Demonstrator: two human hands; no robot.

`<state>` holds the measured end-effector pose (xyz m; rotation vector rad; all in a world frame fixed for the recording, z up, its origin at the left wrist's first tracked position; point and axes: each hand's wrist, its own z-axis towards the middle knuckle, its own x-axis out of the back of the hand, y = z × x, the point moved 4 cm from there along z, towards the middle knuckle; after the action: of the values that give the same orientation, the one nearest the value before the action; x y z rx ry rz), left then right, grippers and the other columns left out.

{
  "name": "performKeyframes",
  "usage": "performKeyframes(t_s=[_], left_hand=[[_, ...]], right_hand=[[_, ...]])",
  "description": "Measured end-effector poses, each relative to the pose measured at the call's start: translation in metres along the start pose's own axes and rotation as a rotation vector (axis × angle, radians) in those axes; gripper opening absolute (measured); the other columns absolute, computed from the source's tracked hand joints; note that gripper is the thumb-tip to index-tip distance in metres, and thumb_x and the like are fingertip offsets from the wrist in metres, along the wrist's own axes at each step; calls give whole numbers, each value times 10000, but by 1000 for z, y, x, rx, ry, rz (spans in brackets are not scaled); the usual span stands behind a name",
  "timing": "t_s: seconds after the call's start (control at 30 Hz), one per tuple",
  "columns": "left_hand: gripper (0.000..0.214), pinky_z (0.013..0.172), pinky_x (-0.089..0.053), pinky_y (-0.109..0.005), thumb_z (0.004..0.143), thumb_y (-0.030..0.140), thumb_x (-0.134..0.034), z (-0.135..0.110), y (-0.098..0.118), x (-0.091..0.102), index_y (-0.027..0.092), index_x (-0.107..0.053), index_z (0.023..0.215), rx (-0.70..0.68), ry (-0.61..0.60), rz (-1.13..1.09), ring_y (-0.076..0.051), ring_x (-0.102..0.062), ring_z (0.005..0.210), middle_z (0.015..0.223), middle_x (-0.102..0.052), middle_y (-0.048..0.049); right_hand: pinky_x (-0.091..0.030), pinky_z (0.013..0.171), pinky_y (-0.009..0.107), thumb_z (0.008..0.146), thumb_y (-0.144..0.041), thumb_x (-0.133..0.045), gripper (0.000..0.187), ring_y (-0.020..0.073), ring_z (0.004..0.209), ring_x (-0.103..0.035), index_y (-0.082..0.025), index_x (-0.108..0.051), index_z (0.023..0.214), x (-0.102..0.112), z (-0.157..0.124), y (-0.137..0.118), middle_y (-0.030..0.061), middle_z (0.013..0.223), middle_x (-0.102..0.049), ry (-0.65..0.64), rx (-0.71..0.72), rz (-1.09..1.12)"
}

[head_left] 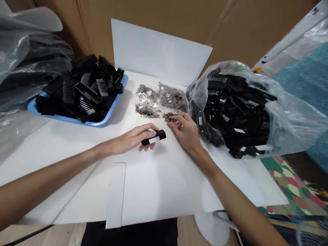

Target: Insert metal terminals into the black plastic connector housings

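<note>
My left hand (143,136) grips a small black plastic housing (162,134) with a pale strip along its side, held just above the white table. To its right, my right hand (186,131) reaches down to a small pile of metal pieces (168,116), its thumb and fingers bent close over the edge. Whether a piece is between those fingertips, I cannot make out. Beside that lies a second pile of little metal parts (147,111). Behind the piles are two clear bags of metal parts, one on the left (146,94) and one on the right (171,95).
A blue tray (102,123) heaped with black plastic housings stands at the left. On the right, a large clear bag (287,136) spills over with similar black pieces. A white board (159,51) leans on the cardboard (164,13) behind. White sheets (164,191) cover the tabletop.
</note>
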<state>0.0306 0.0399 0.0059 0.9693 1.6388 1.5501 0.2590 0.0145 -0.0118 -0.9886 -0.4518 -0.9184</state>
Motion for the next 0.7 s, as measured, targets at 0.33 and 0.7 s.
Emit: performKeyframes(t_s=[0.33, 0.7], left_hand=[[380, 585, -511, -242, 1034, 482, -625, 4, 1, -1, 161, -615, 1237, -27, 10, 65, -139, -609, 736, 865, -676, -25], [375, 790, -562, -331, 1042, 477, -644, 9, 1, 6, 127, -733, 1142, -88, 86, 24, -164, -674, 829, 1027, -753, -114]], right_hand=[[-495, 658, 291, 1029, -248, -631, 153, 201, 871, -708, -226, -778, 996, -3, 6, -13, 82, 1081, -720, 14, 116, -162], [-612, 592, 282, 859, -415, -830, 223, 156, 661, -702, -197, -790, 883, 21, -17, -48, 20, 776, -748, -149, -347, 767]])
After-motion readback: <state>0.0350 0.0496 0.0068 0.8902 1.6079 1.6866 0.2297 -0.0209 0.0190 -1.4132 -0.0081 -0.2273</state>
